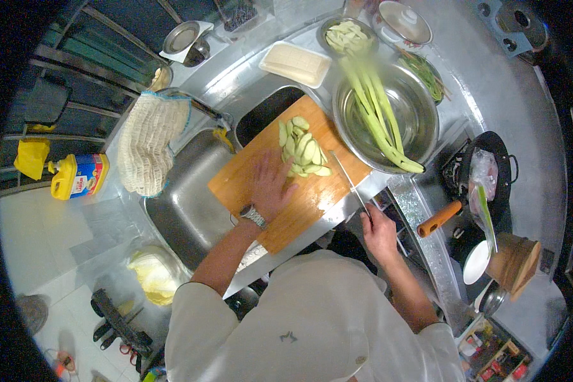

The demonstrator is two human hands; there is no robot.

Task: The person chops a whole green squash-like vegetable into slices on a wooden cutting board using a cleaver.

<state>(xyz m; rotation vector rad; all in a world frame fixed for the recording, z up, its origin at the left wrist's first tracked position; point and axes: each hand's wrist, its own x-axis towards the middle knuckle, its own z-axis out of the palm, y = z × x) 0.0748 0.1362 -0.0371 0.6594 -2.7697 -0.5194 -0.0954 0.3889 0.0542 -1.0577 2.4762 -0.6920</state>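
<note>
My left hand [270,184], a metal-band watch on its wrist, lies over the wooden cutting board [267,229] with fingers spread. Its fingertips reach the near side of a pile of thin, green-edged vegetable slices [303,148]; whether they touch is hard to tell. Gripped in my right hand [379,231] is a kitchen knife [344,173], its handle mostly hidden by the fingers. The blade points away from me, over the board's right part beside the slices. The board rests across the sink.
Long pale-green stalks [379,114] lie across a steel bowl [434,114] right of the board. Behind stand a foam tray [296,64] and a bowl of cut pieces [346,38]. A wok [504,157] sits right; the sink basin [186,196] and a cabbage [155,277] are left.
</note>
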